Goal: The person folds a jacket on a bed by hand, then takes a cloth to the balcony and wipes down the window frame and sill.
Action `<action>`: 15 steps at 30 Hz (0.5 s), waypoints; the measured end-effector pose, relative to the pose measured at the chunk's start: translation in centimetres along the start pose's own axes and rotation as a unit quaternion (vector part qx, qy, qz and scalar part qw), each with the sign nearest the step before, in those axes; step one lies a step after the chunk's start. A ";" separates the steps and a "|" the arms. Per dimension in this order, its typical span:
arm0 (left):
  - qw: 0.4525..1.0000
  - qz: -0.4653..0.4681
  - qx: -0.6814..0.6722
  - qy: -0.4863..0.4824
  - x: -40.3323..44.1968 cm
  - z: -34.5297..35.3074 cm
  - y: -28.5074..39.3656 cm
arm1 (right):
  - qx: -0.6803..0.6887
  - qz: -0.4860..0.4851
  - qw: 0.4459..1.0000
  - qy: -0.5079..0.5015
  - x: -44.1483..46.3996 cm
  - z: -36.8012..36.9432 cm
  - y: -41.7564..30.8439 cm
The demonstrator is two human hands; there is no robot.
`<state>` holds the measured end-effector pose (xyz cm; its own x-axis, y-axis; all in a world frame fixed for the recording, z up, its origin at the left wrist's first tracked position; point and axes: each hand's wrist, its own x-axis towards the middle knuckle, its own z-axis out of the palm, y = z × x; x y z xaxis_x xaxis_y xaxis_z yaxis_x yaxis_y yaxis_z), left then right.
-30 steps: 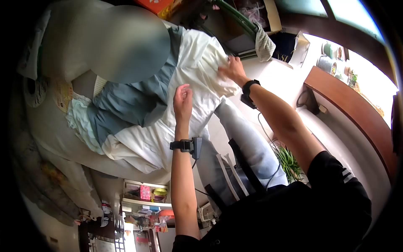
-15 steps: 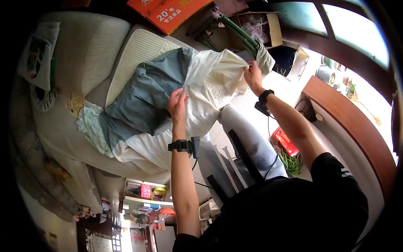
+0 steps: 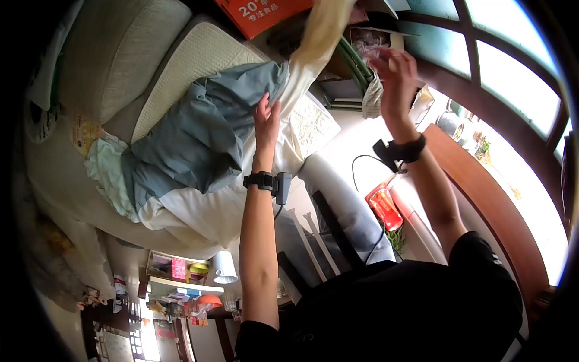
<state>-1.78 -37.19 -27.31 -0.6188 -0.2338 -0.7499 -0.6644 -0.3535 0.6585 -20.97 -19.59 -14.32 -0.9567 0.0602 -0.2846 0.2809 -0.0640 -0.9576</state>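
Note:
My left hand (image 3: 266,125) rests at the seam between the grey-blue cloth (image 3: 202,127) and the white cloth (image 3: 288,108), fingers slightly apart and touching the fabric. Raised at the upper right, my right hand (image 3: 395,81) is blurred, its fingers bent and apart, with no cloth visible in it. A cream flap of the cloth rises blurred toward the top edge, left of my right hand. Beneath it shows a patterned whitish piece (image 3: 310,127). The grey-blue part lies bunched on the sofa, with pale green fabric (image 3: 111,172) at its left end.
A quilted cream pad (image 3: 187,69) and a grey cushion (image 3: 129,54) lie on the sofa. An orange box (image 3: 259,15) stands behind. Green folded poles (image 3: 356,69) and an open carton are beyond the cloth. A red packet (image 3: 384,207) is at right, near my knee.
My right hand has let go of the white cloth's edge and moved up and right. The cream flap has swung up and away. My left hand has shifted slightly upward along the seam.

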 end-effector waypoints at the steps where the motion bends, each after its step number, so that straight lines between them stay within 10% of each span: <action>1: 0.999 0.013 0.044 0.005 0.5 0.2 -0.8 | -0.039 0.051 0.998 0.003 -0.1 0.2 2.3; 7: 0.998 0.025 0.052 -0.038 1.3 -1.2 -2.3 | -0.240 0.344 0.908 -0.014 -1.3 1.2 17.1; 15: 0.995 0.049 0.069 -0.044 1.9 -1.6 -2.4 | -0.409 0.104 0.889 0.177 6.2 3.6 21.1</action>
<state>-0.76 -38.22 -30.41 -0.7132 -0.1789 -0.6778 -0.6473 -0.2031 0.7347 -21.29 -24.18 -36.09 -0.8343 0.4514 -0.3165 0.5489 0.6273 -0.5525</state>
